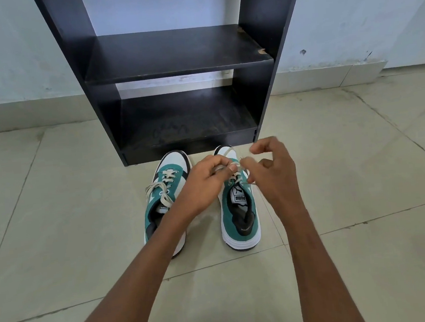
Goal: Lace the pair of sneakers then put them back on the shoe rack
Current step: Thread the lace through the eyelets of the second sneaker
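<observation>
- Landmark = rack (176,68), black, 2 shelves showing, both bare; stands vs the wall.
- Both sneakers on floor (57,227) just in front of rack base, toes toward rack, heels toward the person; long axes run rack-to-person, roughly parallel, slightly apart.
- R sneaker (239,210): the one being worked. Toe nearly touching rack base, at rack's right end.
- L sneaker (165,191): beside it, toward rack's centre; lace crossed thru lower eyelets, ends lying loose, no bow, so not done imo.
- Lace (228,151) of R sneaker: one end runs up over the toe toward rack, the rest crosses btw the two hands, above the tongue.
- L hand (205,177): reaches across L sneaker, fingers curled narrow, pinching lace over R sneaker's eyelet area.
- R hand (271,165): on the sneaker's outer side, thumb + forefinger closed on a strand, other fingers loosely curled.
- Key relation: eyelets lie directly under the fingertips, on the person's side of the toe; both hands equally near, R hand slightly closer to rack.
- Judgement: lacing step ongoing; exact eyelet can't tell, hands hide it.
</observation>
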